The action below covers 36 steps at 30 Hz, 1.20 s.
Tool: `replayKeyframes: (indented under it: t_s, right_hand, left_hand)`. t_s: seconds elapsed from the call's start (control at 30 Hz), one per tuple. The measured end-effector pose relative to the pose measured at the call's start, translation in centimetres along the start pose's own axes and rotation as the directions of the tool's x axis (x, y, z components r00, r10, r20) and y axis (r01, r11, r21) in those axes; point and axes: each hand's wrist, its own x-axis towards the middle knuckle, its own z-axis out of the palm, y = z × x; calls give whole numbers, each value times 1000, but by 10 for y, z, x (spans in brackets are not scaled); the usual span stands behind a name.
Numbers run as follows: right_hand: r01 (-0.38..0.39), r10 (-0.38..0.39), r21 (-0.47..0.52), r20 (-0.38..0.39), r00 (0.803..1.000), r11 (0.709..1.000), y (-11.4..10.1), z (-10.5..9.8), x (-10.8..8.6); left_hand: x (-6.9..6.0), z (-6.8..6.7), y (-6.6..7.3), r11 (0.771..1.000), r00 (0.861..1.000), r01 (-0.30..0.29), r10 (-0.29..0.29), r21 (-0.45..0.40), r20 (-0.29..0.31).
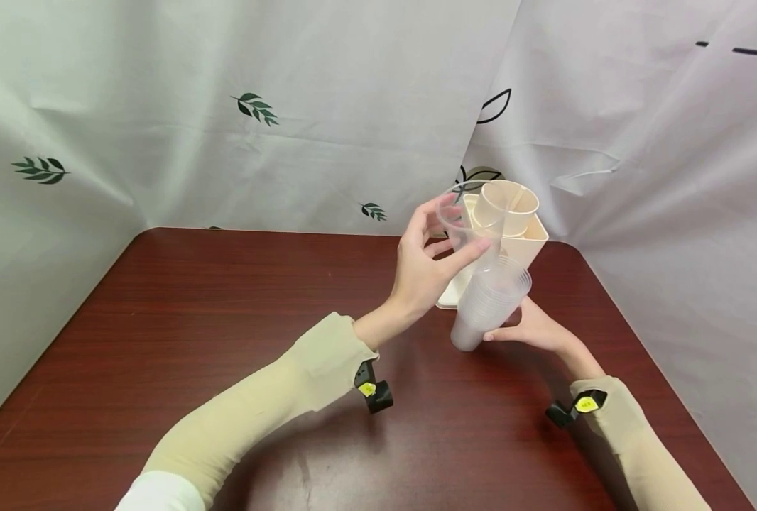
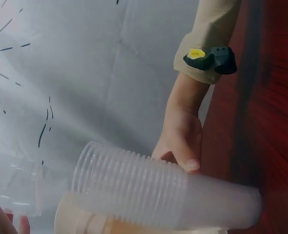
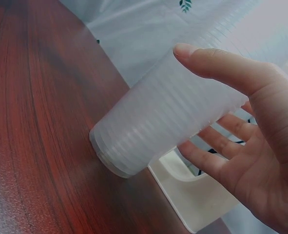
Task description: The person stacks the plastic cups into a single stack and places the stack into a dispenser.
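A single clear plastic cup point(image 1: 471, 226) is pinched between the thumb and fingers of my left hand point(image 1: 420, 266), just above the mouth of a cup stack. My right hand point(image 1: 540, 326) grips that stack of nested clear cups point(image 1: 488, 301), which leans over the table. In the right wrist view the thumb point(image 3: 207, 61) lies across the stack and the fingers go round its far side. The left wrist view shows the single cup point(image 2: 17, 180) apart from the stack's open end. Directly behind the stack stands a cream plastic holder point(image 1: 524, 248) with a round tube on top, partly hidden by the cups.
The dark red wooden table point(image 1: 225, 305) spreads out to the left and in front. A pale curtain point(image 1: 327, 121) with leaf prints hangs behind and along both sides. The holder is close to the table's back right corner.
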Motion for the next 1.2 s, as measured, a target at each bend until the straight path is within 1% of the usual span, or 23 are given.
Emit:
replayKeyframes:
  t_s: [0.1,0.27,0.4,0.5,0.7,0.93,1.13,1.2]
  right_hand:
    - [-2,2,-7,-5,1000,1000,1,0,0]
    - [10,-10,-2,-1,1000,1000,1,-1,1]
    - [12,-12,7,4,1000,1000,0,0,1]
    - [11,-11,13,8,1000,1000,-2,0,2]
    - [9,-9,25,18,1000,1000,-3,0,2]
    - [7,-7,26,18,1000,1000,-2,0,2]
    - [-3,2,43,21,1000,999,-2,1,1]
    - [-9,7,63,27,1000,998,-3,1,1]
  left_hand:
    - [2,2,1,1000,1000,4,-3,-19,12]
    - [3,8,0,999,999,-7,9,-39,42]
    - [2,12,-3,999,998,-9,12,-39,62]
    - [2,15,-6,1000,998,-6,7,-20,69]
    - [3,17,-11,999,996,21,-23,25,83]
    - [3,17,-16,994,989,92,-99,62,113]
    - [2,17,-21,990,982,101,-114,97,147]
    - [2,17,-22,987,979,97,-117,126,166]
